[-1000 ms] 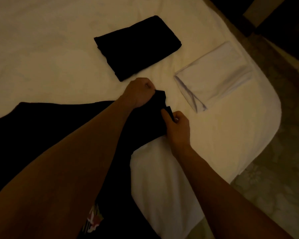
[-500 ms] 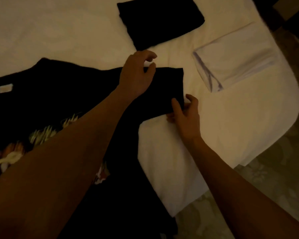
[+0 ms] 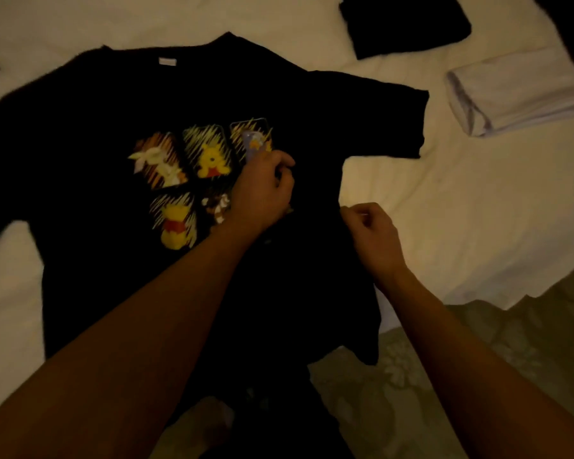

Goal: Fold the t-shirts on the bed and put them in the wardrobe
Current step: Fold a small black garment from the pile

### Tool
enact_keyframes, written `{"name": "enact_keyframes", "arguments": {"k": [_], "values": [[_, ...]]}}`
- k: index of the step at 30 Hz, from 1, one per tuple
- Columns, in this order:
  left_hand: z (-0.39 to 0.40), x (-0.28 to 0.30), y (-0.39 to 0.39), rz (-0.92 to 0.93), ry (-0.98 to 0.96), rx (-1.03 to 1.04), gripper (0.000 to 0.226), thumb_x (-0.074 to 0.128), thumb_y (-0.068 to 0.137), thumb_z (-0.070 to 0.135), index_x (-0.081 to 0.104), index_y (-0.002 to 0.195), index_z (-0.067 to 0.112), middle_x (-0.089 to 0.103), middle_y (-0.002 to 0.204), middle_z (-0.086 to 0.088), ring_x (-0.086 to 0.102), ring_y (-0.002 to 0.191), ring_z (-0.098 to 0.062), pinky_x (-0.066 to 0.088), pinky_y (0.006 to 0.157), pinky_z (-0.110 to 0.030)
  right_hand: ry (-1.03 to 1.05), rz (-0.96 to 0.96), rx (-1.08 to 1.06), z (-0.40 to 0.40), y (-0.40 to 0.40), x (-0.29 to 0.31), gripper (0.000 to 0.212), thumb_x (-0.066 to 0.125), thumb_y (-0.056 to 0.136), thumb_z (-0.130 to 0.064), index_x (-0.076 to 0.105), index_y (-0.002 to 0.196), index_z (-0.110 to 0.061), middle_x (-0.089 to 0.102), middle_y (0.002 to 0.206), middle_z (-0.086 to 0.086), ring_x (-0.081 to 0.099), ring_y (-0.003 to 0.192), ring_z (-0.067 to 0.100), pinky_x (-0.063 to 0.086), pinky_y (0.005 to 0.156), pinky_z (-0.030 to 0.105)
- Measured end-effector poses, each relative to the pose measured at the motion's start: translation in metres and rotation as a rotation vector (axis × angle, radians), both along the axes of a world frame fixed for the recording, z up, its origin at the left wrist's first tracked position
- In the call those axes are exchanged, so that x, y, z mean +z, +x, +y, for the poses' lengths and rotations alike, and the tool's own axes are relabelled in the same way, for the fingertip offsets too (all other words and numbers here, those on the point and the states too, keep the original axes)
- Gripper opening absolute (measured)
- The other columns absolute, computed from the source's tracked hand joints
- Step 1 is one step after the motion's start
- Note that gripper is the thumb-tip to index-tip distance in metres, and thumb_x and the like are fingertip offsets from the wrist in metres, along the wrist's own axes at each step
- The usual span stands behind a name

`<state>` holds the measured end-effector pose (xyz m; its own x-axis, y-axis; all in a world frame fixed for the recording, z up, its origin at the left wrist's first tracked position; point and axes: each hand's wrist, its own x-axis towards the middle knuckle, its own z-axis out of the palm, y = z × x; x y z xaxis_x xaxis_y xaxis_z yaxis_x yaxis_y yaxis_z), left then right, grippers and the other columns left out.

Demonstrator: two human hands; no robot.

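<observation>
Hands [image 3: 315, 207] clutch black t-shirt [image 3: 96, 104], grip lost in dark fabric.

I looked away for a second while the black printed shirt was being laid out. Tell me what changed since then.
Both hands left the sleeve end. The left hand now rests on the black printed t-shirt beside the print; the right hand grips its side edge below the sleeve, which now lies spread flat. The folded black t-shirt and folded white t-shirt lie unchanged on the bed.
</observation>
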<state>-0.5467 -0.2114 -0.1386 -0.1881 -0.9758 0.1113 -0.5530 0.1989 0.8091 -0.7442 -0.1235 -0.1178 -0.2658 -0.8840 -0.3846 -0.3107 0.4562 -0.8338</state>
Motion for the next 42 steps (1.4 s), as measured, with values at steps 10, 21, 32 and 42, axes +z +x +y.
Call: {"name": "enact_keyframes", "arguments": {"k": [10, 21, 32, 42], "values": [[0.174, 0.016, 0.107, -0.505, -0.142, 0.310, 0.030, 0.053, 0.095, 0.024, 0.062, 0.120, 0.012, 0.059, 0.118, -0.012, 0.052, 0.110, -0.030, 0.041, 0.085, -0.040, 0.052, 0.166, 0.111, 0.083, 0.018, -0.001, 0.035, 0.061, 0.091, -0.041, 0.061, 0.107, -0.010, 0.067, 0.097, 0.008, 0.066, 0.089, 0.027, 0.055, 0.079, 0.044], [0.359, -0.039, 0.171, -0.264, -0.058, 0.767, 0.055, 0.071, 0.083, 0.054, 0.054, 0.116, 0.014, 0.059, 0.102, -0.010, 0.058, 0.092, -0.028, 0.050, 0.074, -0.043, -0.033, -0.135, 0.141, 0.174, -0.013, -0.051, 0.038, 0.062, 0.094, -0.027, 0.059, 0.124, -0.004, 0.069, 0.103, 0.008, 0.067, 0.091, 0.021, 0.055, 0.077, 0.033], [0.424, -0.061, 0.170, 0.623, 0.199, 0.897, 0.032, 0.053, 0.102, 0.020, 0.054, 0.128, 0.003, 0.061, 0.118, -0.017, 0.063, 0.099, -0.029, 0.052, 0.084, -0.043, -0.462, -0.121, 0.137, 0.244, -0.038, -0.038, 0.038, 0.052, 0.101, -0.016, 0.053, 0.137, -0.029, 0.064, 0.122, 0.008, 0.065, 0.107, 0.025, 0.058, 0.086, 0.042], [0.455, 0.002, 0.173, 0.297, 0.088, 0.596, 0.028, 0.062, 0.092, -0.002, 0.068, 0.113, 0.015, 0.070, 0.107, -0.010, 0.068, 0.097, -0.021, 0.054, 0.092, -0.039, -0.376, -0.035, 0.448, 0.238, -0.076, -0.010, 0.038, 0.054, 0.095, 0.006, 0.055, 0.131, -0.004, 0.064, 0.112, 0.006, 0.065, 0.101, 0.022, 0.057, 0.077, 0.018]]}}
